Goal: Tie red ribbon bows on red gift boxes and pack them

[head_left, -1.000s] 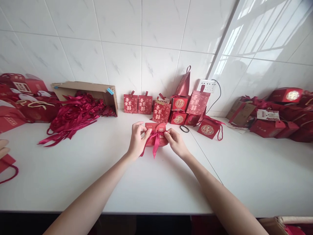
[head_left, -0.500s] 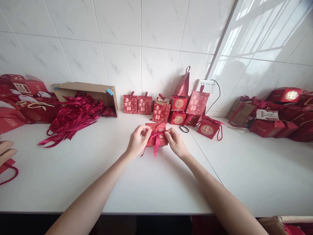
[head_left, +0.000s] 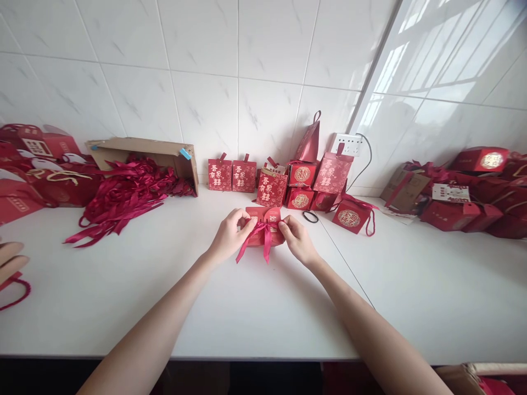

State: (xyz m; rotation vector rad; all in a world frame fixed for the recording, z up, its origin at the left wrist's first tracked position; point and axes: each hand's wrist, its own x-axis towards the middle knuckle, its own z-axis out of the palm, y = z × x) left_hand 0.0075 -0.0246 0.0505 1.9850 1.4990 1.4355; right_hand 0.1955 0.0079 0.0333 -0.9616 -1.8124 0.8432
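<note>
Evidently, the left hand (head_left: 230, 233) is nearly closed, its thumb and forefinger pinching the left side of the pink-red bow (head_left: 263, 225), the other fingers curled in. The small red box (head_left: 254, 212) sits on the middle of the table, between the hands, with the two ribbon tails hanging towards the near side. The right hand (head_left: 300, 241), also nearly closed, pinches the bow's right side at the box's right edge.

The box looks light, of thin, fairly stiff card that could crease or cave in under a hard squeeze; its side walls would be the safest place to take hold. The satin-like ribbon looks soft and slippery, best gripped close to the knot.

Across the white table (head_left: 255, 318), at the left edge, are another person's fingers (head_left: 11, 262) beside a red cord (head_left: 28, 286). Farther back on the left are piled red boxes (head_left: 61, 189), then a cardboard box (head_left: 140, 144) with a ribbon heap (head_left: 123, 192) spilling out. Red packets (head_left: 219, 181) stand far centre; right of them are stacked gold-printed boxes (head_left: 300, 198) and, nearer, a black band (head_left: 317, 219). Another heap of red boxes (head_left: 448, 215) lies far right.

Behind, the marbled white tiles (head_left: 201, 109) carry a socket (head_left: 346, 145) with a dark cable (head_left: 370, 156), and on the right they shine with what looks like reflected window light.
</note>
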